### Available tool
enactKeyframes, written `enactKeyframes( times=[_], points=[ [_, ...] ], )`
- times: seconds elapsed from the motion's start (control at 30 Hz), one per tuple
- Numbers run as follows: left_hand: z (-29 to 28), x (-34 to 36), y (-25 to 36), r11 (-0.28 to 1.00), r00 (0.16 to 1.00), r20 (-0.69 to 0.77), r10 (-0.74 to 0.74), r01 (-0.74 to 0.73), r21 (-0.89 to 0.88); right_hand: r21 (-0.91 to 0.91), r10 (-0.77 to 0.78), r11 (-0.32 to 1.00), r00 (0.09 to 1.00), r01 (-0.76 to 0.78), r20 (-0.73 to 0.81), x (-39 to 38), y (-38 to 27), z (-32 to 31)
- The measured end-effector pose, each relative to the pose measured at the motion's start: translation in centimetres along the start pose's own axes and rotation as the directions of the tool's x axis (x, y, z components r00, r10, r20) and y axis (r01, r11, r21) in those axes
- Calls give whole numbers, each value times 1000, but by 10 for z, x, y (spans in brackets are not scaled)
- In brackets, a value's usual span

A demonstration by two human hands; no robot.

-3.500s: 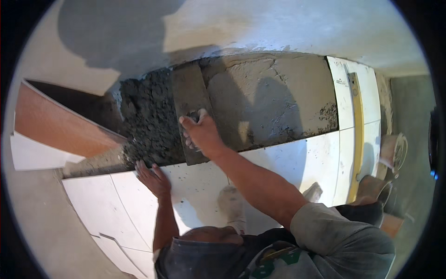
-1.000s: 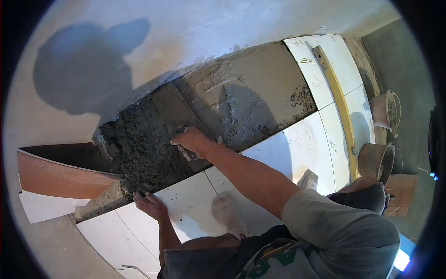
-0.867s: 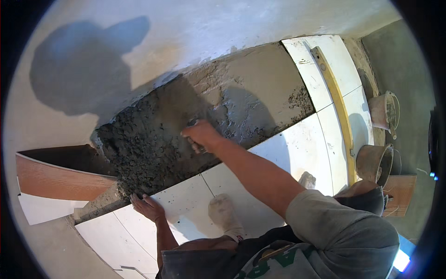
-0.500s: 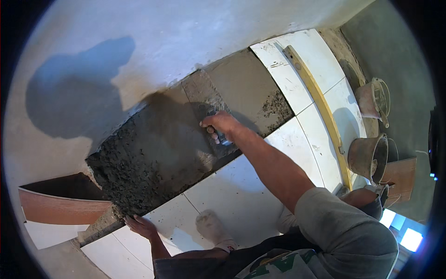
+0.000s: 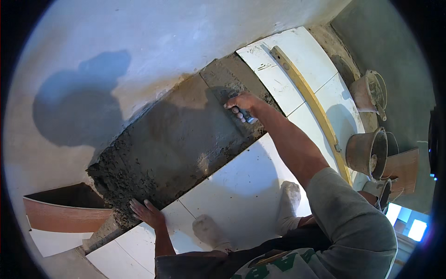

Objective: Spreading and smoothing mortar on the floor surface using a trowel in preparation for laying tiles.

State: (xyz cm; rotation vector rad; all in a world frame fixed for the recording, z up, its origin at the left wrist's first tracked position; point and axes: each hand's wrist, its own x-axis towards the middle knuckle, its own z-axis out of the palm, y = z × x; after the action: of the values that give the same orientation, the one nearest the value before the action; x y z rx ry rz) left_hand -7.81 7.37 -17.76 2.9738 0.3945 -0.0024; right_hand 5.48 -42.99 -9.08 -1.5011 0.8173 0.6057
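A strip of wet grey mortar [image 5: 172, 125] runs along the wall, smooth in its middle and lumpy at its left end. My right hand [image 5: 243, 106] is closed around the handle of a long, flat plastering float [image 5: 214, 80], whose mortar-smeared plate lies across the strip toward its right end. My left hand [image 5: 147, 215] has its fingers spread, at the border between the rough mortar and the white floor tiles [image 5: 241, 186]. Whether its palm presses on the tile cannot be told.
A yellow spirit level [image 5: 309, 95] lies on the tiles to the right. Beyond it stand dirty buckets [image 5: 364, 153] and a brown board [image 5: 404, 172]. At the left, a brown-sided tile piece [image 5: 69, 214] lies by the wall [image 5: 153, 42]. My socked feet [image 5: 209, 230] stand on the tiles.
My right hand has moved the float to the right along the mortar, over the rough patch there. My left hand has shifted slightly right along the tile edge.
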Motion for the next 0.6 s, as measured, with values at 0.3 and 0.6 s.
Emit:
enactKeyframes(
  times=[0.3, 0.6],
  points=[
    [1, 1, 1, 999, 999, -35, 24, -25, -31, -393, -214, 912, 954, 118, -211, 21, 12, -52],
    [-4, -1, -2, 999, 999, -42, 10, -12, -41, -714, -441, 698, 753, -53, -488, 18, 13, -28]
  ],
)
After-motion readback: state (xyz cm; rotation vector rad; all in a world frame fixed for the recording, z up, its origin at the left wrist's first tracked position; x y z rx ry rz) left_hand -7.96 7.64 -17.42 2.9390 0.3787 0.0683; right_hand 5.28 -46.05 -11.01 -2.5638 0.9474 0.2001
